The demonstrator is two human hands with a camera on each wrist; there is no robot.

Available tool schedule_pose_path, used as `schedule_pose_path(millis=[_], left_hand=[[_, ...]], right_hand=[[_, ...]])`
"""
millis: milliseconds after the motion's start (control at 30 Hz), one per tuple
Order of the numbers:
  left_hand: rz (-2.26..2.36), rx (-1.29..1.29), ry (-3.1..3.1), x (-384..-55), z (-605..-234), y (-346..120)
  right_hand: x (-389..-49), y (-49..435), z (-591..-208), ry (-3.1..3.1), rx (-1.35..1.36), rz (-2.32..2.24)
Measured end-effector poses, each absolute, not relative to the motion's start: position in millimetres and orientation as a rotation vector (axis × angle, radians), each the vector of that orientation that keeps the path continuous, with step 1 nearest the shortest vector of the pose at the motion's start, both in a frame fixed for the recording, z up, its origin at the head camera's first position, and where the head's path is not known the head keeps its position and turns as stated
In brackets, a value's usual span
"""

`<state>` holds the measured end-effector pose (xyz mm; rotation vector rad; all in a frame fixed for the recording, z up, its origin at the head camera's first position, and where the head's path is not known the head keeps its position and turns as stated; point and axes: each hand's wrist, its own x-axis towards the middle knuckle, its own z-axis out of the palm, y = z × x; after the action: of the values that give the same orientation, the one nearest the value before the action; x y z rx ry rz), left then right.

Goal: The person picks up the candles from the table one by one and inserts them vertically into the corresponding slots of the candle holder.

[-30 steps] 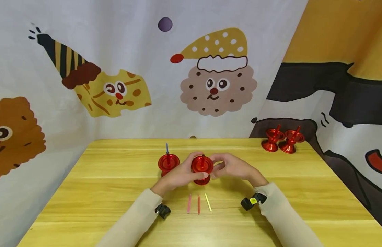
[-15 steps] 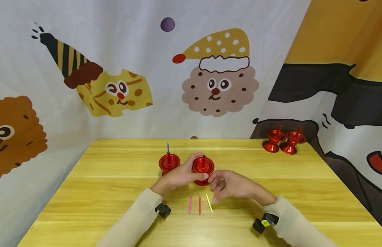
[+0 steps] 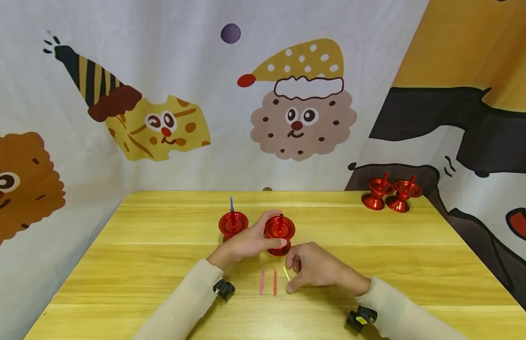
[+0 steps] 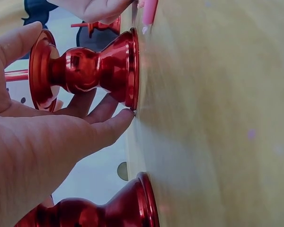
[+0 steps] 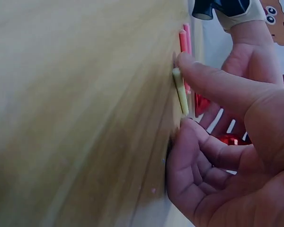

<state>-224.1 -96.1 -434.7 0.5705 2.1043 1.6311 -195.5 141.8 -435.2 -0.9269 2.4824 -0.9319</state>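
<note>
My left hand [image 3: 252, 241] holds a shiny red metal candlestick [image 3: 280, 227], thumb over its dish rim and fingers around the far side. In the left wrist view the candlestick's base [image 4: 132, 71] stands upright at the tabletop. Left of it is a matching candlestick [image 3: 233, 223] with a thin blue candle [image 3: 231, 204] upright in its stem. My right hand [image 3: 320, 269] is low over a thin yellow candle [image 3: 286, 273] lying on the table. In the right wrist view, the thumb is by one end of the yellow candle [image 5: 180, 92] and the curled forefinger by the other.
Beside the yellow candle lie a pink candle [image 3: 262, 281] and a red candle [image 3: 275, 282]. Two more red candlesticks [image 3: 377, 192] stand together at the back right of the wooden table [image 3: 160, 278]. A cartoon-print cloth [image 3: 220, 118] hangs behind the table.
My right hand has left the candlestick and come down toward me to the yellow candle. The left hand keeps its grip on the candlestick in the same place.
</note>
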Motion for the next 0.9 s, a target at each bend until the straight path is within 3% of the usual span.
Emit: schedule_pose_path(millis=[900], left_hand=[[1.629,0.597,2.103,-224.9,-436.1,-96.2]], right_hand=[[-185.8,142.5,-428.8,2.57,-0.888,-0.895]])
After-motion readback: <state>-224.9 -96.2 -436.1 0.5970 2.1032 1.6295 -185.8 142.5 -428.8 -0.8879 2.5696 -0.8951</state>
